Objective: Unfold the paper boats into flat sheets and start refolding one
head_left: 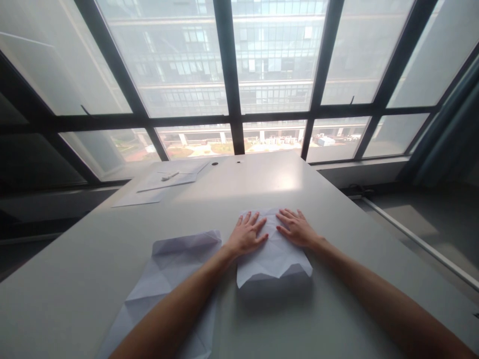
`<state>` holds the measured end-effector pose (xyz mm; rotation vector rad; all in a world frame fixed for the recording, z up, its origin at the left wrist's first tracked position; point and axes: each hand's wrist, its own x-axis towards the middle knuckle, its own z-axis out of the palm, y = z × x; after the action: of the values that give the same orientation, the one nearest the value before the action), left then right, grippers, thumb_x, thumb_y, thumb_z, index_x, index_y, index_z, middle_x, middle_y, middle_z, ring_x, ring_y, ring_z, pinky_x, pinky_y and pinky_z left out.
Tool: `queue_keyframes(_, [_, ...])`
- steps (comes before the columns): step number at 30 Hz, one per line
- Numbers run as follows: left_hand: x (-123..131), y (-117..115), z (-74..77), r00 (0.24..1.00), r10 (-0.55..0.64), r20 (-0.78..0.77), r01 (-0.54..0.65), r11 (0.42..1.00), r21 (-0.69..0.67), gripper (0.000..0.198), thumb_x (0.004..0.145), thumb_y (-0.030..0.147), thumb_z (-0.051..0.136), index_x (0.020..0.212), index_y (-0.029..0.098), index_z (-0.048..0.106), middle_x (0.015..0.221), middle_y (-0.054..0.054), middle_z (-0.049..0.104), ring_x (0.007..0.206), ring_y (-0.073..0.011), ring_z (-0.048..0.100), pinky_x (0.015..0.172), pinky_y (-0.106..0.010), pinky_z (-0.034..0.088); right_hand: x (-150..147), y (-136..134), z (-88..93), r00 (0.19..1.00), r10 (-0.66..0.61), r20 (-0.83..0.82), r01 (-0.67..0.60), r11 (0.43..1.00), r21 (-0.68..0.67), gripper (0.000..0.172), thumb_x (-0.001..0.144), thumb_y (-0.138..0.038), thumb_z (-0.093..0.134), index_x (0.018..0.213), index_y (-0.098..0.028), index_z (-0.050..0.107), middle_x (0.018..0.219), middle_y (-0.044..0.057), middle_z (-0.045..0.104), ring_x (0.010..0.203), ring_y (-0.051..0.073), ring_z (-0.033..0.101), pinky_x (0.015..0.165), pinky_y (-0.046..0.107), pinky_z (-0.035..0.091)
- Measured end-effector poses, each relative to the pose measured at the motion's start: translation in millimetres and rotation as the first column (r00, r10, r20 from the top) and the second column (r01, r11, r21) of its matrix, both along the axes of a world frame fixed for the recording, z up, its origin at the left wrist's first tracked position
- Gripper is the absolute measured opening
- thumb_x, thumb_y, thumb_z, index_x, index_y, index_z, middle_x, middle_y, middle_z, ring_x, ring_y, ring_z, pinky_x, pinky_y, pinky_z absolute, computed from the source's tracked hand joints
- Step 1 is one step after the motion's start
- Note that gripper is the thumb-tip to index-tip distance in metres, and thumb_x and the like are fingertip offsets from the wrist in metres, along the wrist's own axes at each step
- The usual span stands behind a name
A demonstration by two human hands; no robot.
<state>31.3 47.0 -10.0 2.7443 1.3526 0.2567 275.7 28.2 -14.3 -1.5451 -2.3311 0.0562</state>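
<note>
1. Your left hand and right hand lie flat, fingers spread, gripping nothing, both pressing the folded paper.
2. That paper sits mid-way along the desk.
3. A creased sheet lies just left of it; flat sheets and a pen are well beyond.

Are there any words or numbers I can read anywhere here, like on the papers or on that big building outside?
No text can be read anywhere.
On the folded paper under the left hand and right hand: nothing, only creases.
On the creased sheet beside it: nothing.
On the far sheets: no writing can be made out.
On the building outside: no sign is readable; too hazy.
</note>
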Motion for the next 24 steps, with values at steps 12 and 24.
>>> queue_keyframes(12, [14.5, -20.6, 2.2, 0.998, 0.002, 0.056, -0.006, 0.998, 0.061, 0.058, 0.096, 0.058, 0.047, 0.146, 0.03, 0.048, 0.157, -0.007, 0.041, 0.147, -0.0391, 0.03, 0.117, -0.059, 0.027, 5.1, -3.9, 11.3, 0.995, -0.095, 0.01, 0.091, 0.972, 0.215, 0.037, 0.098, -0.032, 0.051, 0.13, -0.019, 0.064, 0.151, 0.016, 0.047, 0.139, 0.032, 0.041, 0.117, 0.057, 0.024])
queue_keyframes(24, [-5.7, 5.8, 1.1, 0.988, 0.155, 0.021, -0.155, 0.988, 0.007, 0.057, 0.1, 0.053, 0.039, 0.151, 0.027, 0.043, 0.162, -0.009, 0.033, 0.149, -0.0404, 0.024, 0.117, -0.063, 0.02, -25.8, -30.2, 11.4, 0.946, 0.324, -0.008, -0.324, 0.946, -0.003, 0.059, 0.098, -0.044, 0.054, 0.152, -0.026, 0.041, 0.157, 0.013, 0.04, 0.144, 0.032, 0.035, 0.118, 0.052, 0.029])
